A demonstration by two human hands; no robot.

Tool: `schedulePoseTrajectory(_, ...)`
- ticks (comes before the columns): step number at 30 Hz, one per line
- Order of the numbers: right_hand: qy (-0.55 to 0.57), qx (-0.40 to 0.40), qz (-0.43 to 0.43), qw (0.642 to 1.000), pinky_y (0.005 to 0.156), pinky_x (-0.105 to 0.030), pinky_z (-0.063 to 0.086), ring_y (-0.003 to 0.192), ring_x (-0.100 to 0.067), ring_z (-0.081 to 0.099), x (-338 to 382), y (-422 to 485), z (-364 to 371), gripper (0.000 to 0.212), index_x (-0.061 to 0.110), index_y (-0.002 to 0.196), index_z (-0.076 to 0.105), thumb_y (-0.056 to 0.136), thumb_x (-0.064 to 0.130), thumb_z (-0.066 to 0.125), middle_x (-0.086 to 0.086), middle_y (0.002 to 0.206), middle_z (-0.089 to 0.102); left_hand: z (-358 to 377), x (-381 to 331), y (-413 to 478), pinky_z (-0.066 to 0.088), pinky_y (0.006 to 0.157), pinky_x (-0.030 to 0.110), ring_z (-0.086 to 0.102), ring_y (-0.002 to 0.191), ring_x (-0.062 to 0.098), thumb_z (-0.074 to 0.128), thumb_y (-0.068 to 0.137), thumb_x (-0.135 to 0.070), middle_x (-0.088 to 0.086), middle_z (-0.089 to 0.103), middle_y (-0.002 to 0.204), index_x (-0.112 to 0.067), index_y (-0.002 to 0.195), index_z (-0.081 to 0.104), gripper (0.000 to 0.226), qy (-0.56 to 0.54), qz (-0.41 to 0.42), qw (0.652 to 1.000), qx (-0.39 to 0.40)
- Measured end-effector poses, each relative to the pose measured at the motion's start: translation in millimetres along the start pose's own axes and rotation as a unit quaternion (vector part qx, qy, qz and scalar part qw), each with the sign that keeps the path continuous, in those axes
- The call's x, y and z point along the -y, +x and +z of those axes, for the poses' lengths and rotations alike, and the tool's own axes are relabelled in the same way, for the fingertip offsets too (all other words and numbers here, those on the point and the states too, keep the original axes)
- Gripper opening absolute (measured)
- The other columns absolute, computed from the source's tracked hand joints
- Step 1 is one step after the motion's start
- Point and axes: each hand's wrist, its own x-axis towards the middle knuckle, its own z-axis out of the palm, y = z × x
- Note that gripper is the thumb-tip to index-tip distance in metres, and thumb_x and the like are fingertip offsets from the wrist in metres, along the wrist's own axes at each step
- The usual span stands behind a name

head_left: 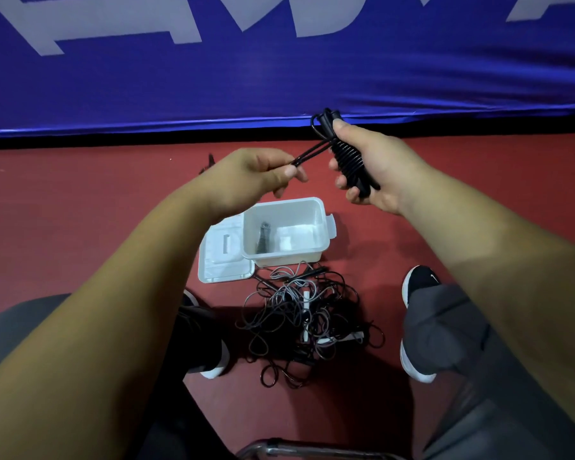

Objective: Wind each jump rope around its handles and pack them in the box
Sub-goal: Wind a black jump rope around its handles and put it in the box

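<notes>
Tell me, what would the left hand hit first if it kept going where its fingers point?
Probably the wound rope in the right hand: the left hand points across at it, pinching its loose end. Depth is hard to judge.

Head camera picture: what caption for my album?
Right hand grips a partly wound black jump rope; left hand pinches its loose loop.

1. We cannot see the handles of the black rope [347,161]; its coils and the right hand [379,167] cover them.
2. The bundle [263,237] in the box [287,201] is too blurred for us to make out.
3. We cannot count the ropes in the tangled pile [302,320].
</notes>
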Motion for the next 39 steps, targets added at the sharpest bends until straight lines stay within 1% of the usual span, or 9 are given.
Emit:
schedulePoseTrajectory(2, -0.01, 0.014, -0.005, 1.0, 0.049, -0.027, 0.041, 0.062, -0.019, 0.061, 0, -1, 0, 0.044, 0.017, 0.102, 0.072, 0.092, 0.06, 0.074, -0.004, 0.087, 0.073, -3, 5, 3, 0.046, 0.075, 0.024, 0.06, 0.075, -0.004, 0.059, 0.107, -0.027, -0.015, 0.076, 0.087, -0.031, 0.108, 0.077, 0.019, 0.065, -0.011, 0.998, -0.01)
schedulePoseTrajectory(4, -0.018, 0.034, -0.01, 0.999, 0.049, -0.026, 0.041, 0.061, -0.019, 0.061, 0, -3, 3, 0.043, 0.016, 0.102, 0.071, 0.094, 0.059, 0.072, -0.004, 0.087, 0.073, -3, 8, 6, 0.054, 0.079, 0.033, 0.066, 0.074, 0.001, 0.066, 0.103, -0.025, -0.015, 0.078, 0.09, -0.031, 0.104, 0.079, 0.015, 0.096, -0.04, 0.994, -0.021)
schedulePoseTrajectory(8, -0.037, 0.082, -0.025, 0.996, 0.048, -0.027, 0.042, 0.062, -0.02, 0.062, -1, -10, 10, 0.042, 0.015, 0.105, 0.07, 0.096, 0.056, 0.069, -0.006, 0.087, 0.073, 4, 11, 9, 0.055, 0.071, 0.03, 0.07, 0.067, 0.0, 0.078, 0.093, -0.023, -0.006, 0.079, 0.081, -0.028, 0.101, 0.083, 0.011, 0.093, -0.089, 0.99, -0.049)
schedulePoseTrajectory(14, -0.073, 0.163, -0.043, 0.983, 0.046, -0.029, 0.047, 0.061, -0.024, 0.063, -3, -19, 18, 0.045, 0.009, 0.106, 0.069, 0.102, 0.054, 0.063, -0.012, 0.088, 0.072, 7, 15, 13, 0.064, 0.086, 0.048, 0.079, 0.08, 0.023, 0.082, 0.09, -0.017, 0.003, 0.08, 0.083, -0.016, 0.095, 0.083, 0.005, 0.017, -0.128, 0.99, -0.062)
schedulePoseTrajectory(22, -0.096, 0.312, 0.012, 0.945, 0.044, -0.027, 0.045, 0.055, -0.023, 0.058, -8, -33, 17, 0.048, 0.007, 0.104, 0.067, 0.097, 0.054, 0.058, -0.016, 0.082, 0.068, 4, 3, 8, 0.062, 0.065, 0.033, 0.072, 0.063, 0.018, 0.07, 0.092, 0.003, 0.001, 0.073, 0.065, -0.016, 0.076, 0.075, 0.026, 0.009, -0.078, 0.995, -0.056)
schedulePoseTrajectory(24, -0.107, 0.344, 0.032, 0.932, 0.043, -0.026, 0.044, 0.053, -0.023, 0.057, -9, -34, 16, 0.049, 0.006, 0.107, 0.07, 0.097, 0.052, 0.057, -0.018, 0.084, 0.069, 2, 2, 5, 0.055, 0.058, 0.023, 0.069, 0.061, 0.014, 0.068, 0.09, 0.008, 0.006, 0.075, 0.072, -0.017, 0.083, 0.077, 0.027, 0.048, -0.036, 0.997, -0.044)
schedulePoseTrajectory(28, -0.152, 0.406, 0.083, 0.897, 0.041, -0.025, 0.043, 0.052, -0.021, 0.057, -13, -36, 16, 0.043, 0.016, 0.109, 0.08, 0.1, 0.047, 0.053, -0.017, 0.089, 0.07, 2, -5, 6, 0.054, 0.062, 0.023, 0.069, 0.07, 0.013, 0.08, 0.087, -0.003, 0.01, 0.078, 0.086, -0.01, 0.095, 0.081, 0.011, -0.03, -0.016, 0.997, -0.067)
schedulePoseTrajectory(32, -0.226, 0.361, 0.087, 0.901, 0.048, -0.028, 0.053, 0.061, -0.025, 0.064, -18, -31, 17, 0.03, 0.017, 0.114, 0.066, 0.098, 0.043, 0.067, -0.019, 0.097, 0.072, 1, -12, 4, 0.062, 0.078, 0.028, 0.077, 0.081, 0.023, 0.082, 0.087, -0.003, 0.011, 0.079, 0.088, -0.011, 0.097, 0.082, 0.013, -0.062, -0.011, 0.995, -0.08)
schedulePoseTrajectory(39, -0.34, 0.193, 0.036, 0.92, 0.06, -0.037, 0.063, 0.072, -0.021, 0.073, -24, -9, 12, 0.036, 0.02, 0.12, 0.066, 0.1, 0.05, 0.068, -0.009, 0.093, 0.072, 0, -19, 3, 0.053, 0.085, 0.029, 0.066, 0.09, 0.009, 0.077, 0.09, -0.013, -0.009, 0.07, 0.095, -0.029, 0.106, 0.084, 0.023, 0.199, 0.091, 0.972, -0.085)
